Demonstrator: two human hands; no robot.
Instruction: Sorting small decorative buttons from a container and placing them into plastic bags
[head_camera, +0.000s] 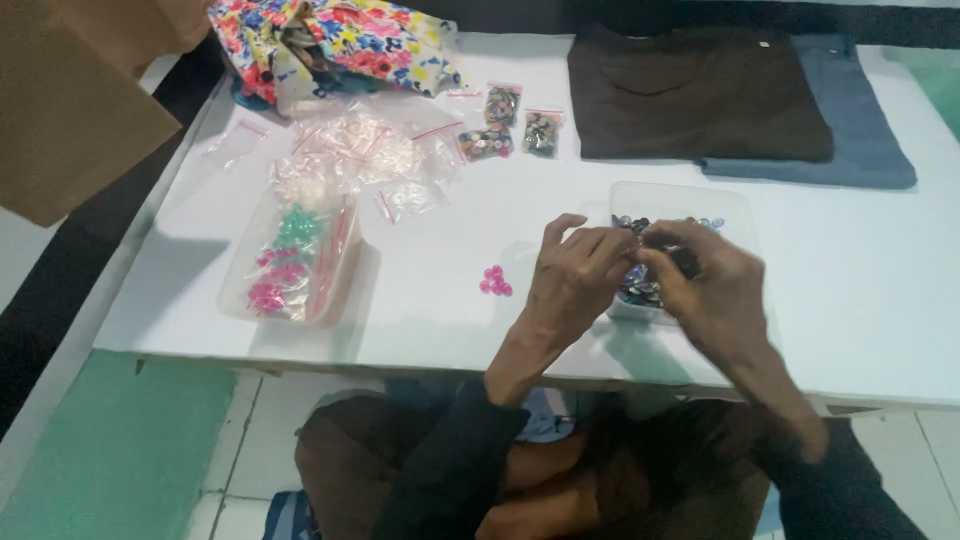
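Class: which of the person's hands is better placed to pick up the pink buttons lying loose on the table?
Left hand: it lies nearer the pink buttons; the right hand is over the clear tub.

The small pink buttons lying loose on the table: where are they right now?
In the head view, the pink buttons lie in a little cluster on the white table, just left of the left hand and right of the clear tray of pink and green buttons.
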